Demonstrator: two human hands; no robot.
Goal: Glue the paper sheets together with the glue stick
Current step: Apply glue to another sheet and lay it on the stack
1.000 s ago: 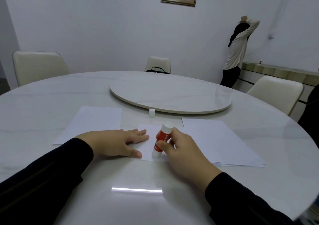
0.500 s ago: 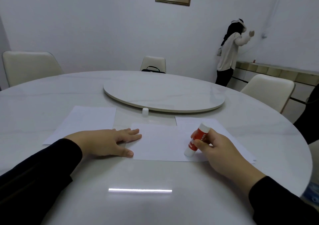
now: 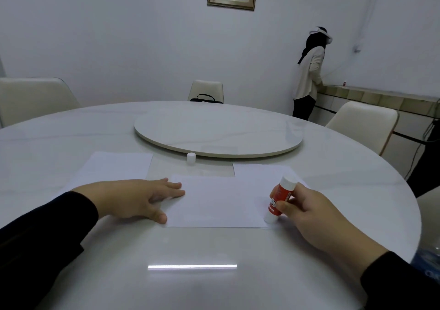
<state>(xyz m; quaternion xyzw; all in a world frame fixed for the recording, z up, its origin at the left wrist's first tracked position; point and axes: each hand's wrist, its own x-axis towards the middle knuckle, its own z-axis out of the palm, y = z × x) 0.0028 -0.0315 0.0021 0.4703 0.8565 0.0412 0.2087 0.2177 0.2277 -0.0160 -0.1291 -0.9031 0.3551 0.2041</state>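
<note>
Now, left hand point(image 3: 140, 199): fingers flat, pressing middle sheet's point(image 3: 214, 200) left edge
Right hand point(image 3: 307, 211): grips glue stick point(image 3: 278, 199), tip down at sheet's right corner
Cap point(image 3: 191, 158): beside turntable point(image 3: 217, 132) rim
Side sheets point(image 3: 119, 167): flanking

Bare tabletop point(image 3: 190, 250) lies open in front of the sheets, while beyond them the small white cap point(image 3: 191, 158) and the raised turntable point(image 3: 217, 132) stand in the way.

Left sleeve point(image 3: 45, 233): black, long, plain fabric, ending at the wrist.
Right sleeve point(image 3: 400, 283): black, long, same plain fabric.
Left hand point(image 3: 140, 198): bare, no rings.
Right hand point(image 3: 316, 217): bare, no watch.
</note>
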